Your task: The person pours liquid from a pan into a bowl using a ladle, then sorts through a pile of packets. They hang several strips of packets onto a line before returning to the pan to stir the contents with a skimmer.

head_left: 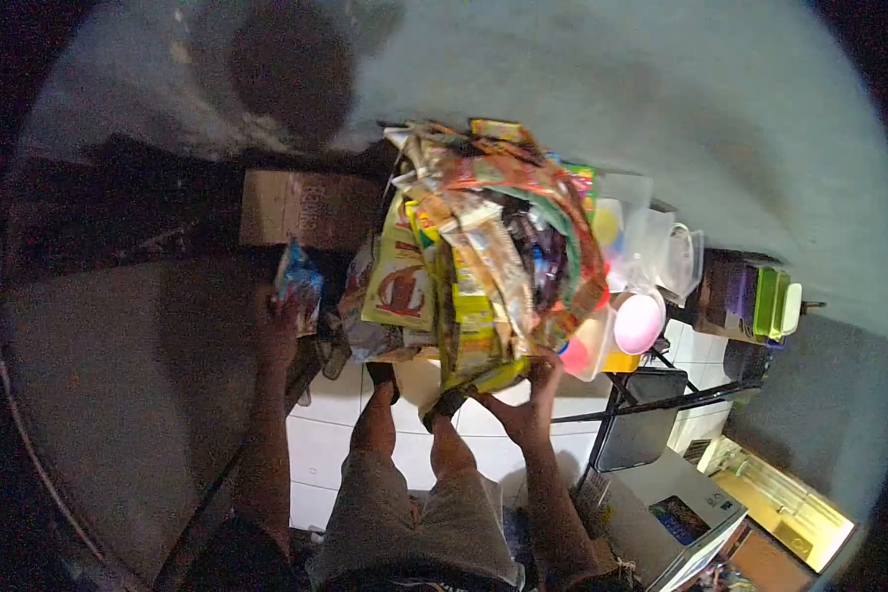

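At the left, my left hand (280,321) is closed around a blue packet (298,274), away from the big pile. My right hand (525,409) grips the lower front edge of a large bundle of snack and drink sachets (493,266), its thumb and fingers around the bottom yellow wrappers. Strips of gold, red and yellow sachets loop over the bundle, with dark packets in the hollow between them. A pale yellow packet with red print (401,281) faces me on the bundle's left side. What supports the bundle is mostly hidden.
A cardboard box (296,205) stands behind my left hand. Right of the bundle are clear plastic containers (641,232), a pink bowl (639,322) and green lidded boxes (766,301). A dark folding chair (641,419) and a white carton (673,508) stand lower right, on white tiles (326,434).
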